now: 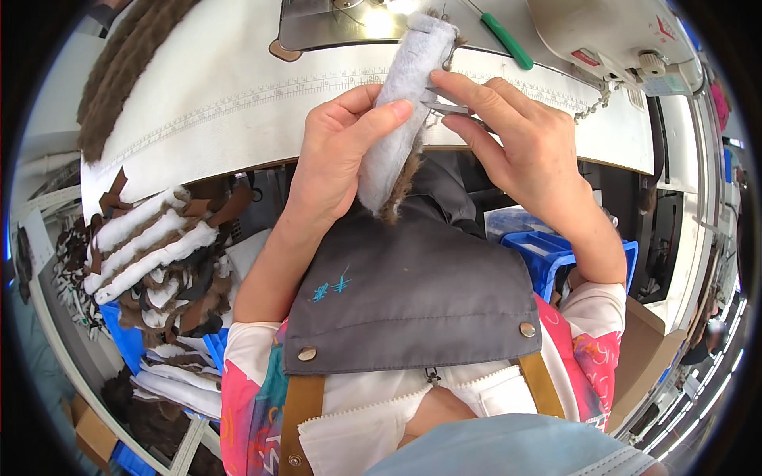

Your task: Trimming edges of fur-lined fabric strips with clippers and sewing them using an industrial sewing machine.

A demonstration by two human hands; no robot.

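My left hand (341,151) grips a strip of fur (397,87), thumb on its pale fleecy face and fingers behind. Brown pile shows along the strip's right edge and lower end. At that right edge, my right hand (520,135) pinches a small metal tool with two slim pointed blades (446,108) between thumb and fingers. It looks like thread snips or tweezers; most of it is hidden by the hand. The blade tips touch or nearly touch the strip. Both hands are raised above the front of the white sewing table (238,119).
A sewing machine (611,40) stands at the far right, a green-handled screwdriver (508,40) beside it. Brown fur (127,71) lies at the table's left. Fur strips (151,246) are piled below left, over a blue crate (123,337). Another blue crate (548,254) is under the table's right.
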